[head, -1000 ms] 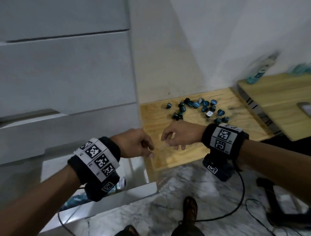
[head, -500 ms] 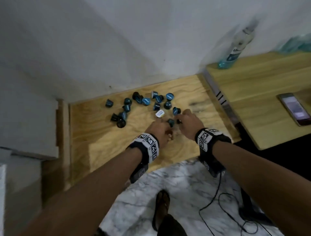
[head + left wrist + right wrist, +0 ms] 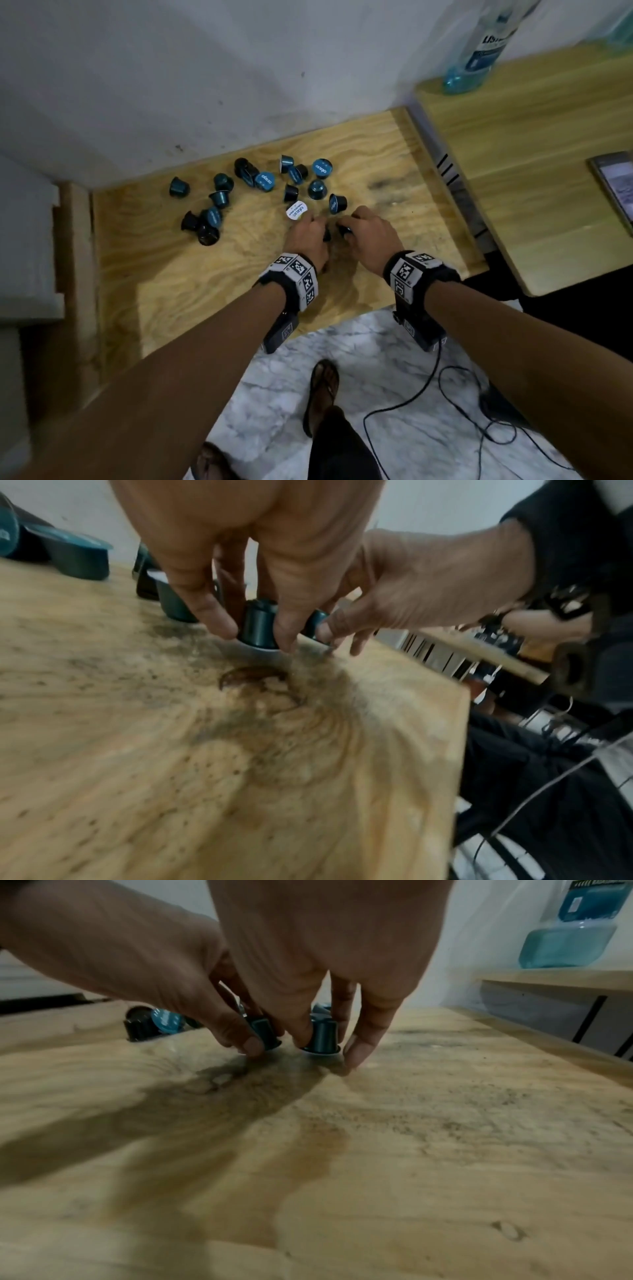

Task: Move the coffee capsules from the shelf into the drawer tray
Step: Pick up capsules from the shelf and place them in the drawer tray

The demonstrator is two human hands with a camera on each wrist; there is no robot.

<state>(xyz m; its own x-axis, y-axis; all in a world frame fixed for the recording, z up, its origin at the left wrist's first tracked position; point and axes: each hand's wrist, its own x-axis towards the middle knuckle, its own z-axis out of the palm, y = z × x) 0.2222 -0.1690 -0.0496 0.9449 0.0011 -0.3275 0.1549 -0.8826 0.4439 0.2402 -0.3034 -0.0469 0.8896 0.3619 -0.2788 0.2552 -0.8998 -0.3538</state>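
Several blue coffee capsules (image 3: 263, 181) lie scattered on the wooden shelf (image 3: 171, 291) against the wall. My left hand (image 3: 308, 229) reaches down at the near right of the group, and its fingertips pinch a dark teal capsule (image 3: 258, 626) that stands upside down on the wood. Just to its right, my right hand (image 3: 363, 230) pinches a second upside-down capsule (image 3: 323, 1037). Both capsules still touch the shelf. In the right wrist view the left hand's capsule (image 3: 264, 1031) stands next to it. The drawer and its tray are out of view.
A white cabinet (image 3: 27, 240) borders the shelf on the left. To the right a higher wooden table (image 3: 531, 178) carries a blue mouthwash bottle (image 3: 479, 51) and a phone (image 3: 616, 185). Below are a marble floor, black cables (image 3: 428, 394) and a sandalled foot (image 3: 322, 387).
The view swung from the open drawer over to the shelf. Both hands reached forward to the nearest capsules and closed their fingertips on one each.
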